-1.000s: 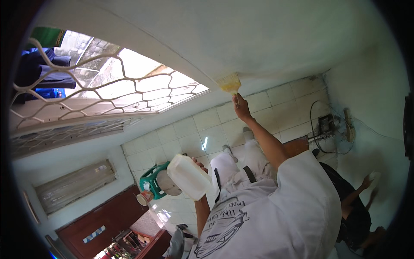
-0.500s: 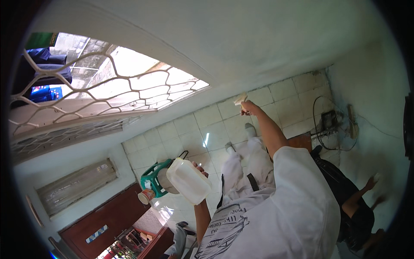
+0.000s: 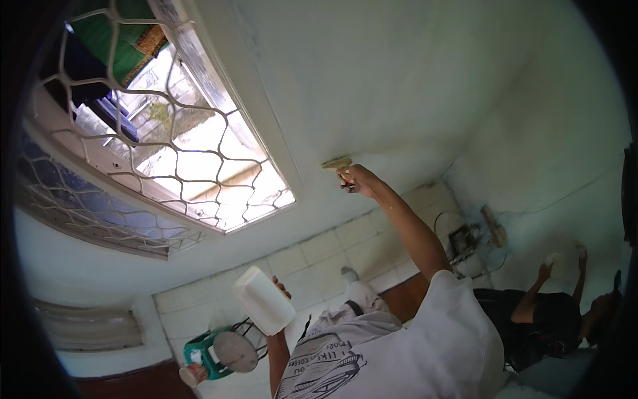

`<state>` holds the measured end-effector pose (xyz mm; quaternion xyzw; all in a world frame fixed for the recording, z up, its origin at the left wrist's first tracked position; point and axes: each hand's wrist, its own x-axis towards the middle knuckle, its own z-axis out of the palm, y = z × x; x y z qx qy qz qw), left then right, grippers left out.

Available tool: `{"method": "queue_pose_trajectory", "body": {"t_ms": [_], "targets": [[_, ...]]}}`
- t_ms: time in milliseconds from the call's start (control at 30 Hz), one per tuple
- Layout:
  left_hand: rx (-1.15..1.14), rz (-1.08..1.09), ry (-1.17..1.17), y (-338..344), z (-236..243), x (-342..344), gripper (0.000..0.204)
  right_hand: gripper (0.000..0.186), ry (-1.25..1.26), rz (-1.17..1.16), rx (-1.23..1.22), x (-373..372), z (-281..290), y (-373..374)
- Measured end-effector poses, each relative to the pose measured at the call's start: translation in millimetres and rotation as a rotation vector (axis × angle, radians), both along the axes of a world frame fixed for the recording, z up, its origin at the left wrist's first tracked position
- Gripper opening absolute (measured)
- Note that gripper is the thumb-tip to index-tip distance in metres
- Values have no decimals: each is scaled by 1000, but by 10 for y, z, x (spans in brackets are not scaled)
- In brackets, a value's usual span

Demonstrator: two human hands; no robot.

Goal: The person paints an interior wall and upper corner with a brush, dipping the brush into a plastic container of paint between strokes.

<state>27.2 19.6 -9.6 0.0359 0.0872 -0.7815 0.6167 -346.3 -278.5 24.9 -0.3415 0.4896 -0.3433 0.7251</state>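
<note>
My left hand [image 3: 282, 287] holds a white, rounded rectangular plastic container [image 3: 264, 300] from its right side. Most of the fingers are hidden behind the container, and it is too pale inside to make out any contents. At the end of my outstretched arm, my right hand [image 3: 357, 179] is closed round the handle of a wide, flat paintbrush [image 3: 336, 163]. The brush's yellowish head is at the pale wall [image 3: 372, 100], to the right of the window frame; it seems to touch the surface.
A window with a wavy metal grille [image 3: 174, 143] fills the upper left. Below stands a green stool [image 3: 199, 352] with a round grey lid and a paper cup. At right, another person in black [image 3: 545, 326] works at the wall, near a cable and dark device [image 3: 462, 241].
My right hand has raised the brush from above the floor tiles to the wall beside the window. The view has turned, and my left hand still holds the container.
</note>
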Motion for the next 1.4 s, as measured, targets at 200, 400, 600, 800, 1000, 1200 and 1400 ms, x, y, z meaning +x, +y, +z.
{"method": "queue_pose_trajectory", "body": {"t_ms": [200, 400, 600, 800, 1000, 1200, 1400], "targets": [[-191, -11, 82, 125, 222, -64, 79, 16, -40, 17, -338, -218, 2706, 244], [-137, -2, 159, 278, 43, 122, 71, 20, -32, 35, -862, -207, 4666, 568], [-245, -16, 148, 451, 182, 253, 74, 28, 3, -59, -1070, -124, 5304, 589], [-196, 51, 213, 581, 104, 453, 68, 38, 72, -186, -817, 45, 4124, 300], [-165, 115, 74, 508, 128, 486, 86, 49, 132, -162, -733, 10, 2223, 228], [-135, 75, -36, 224, 62, 428, 81, 52, 226, -175, -563, 97, 377, 291], [-45, -30, -57, 124, 176, 190, 74, 46, 270, -92, -242, 347, -1288, 394]]}}
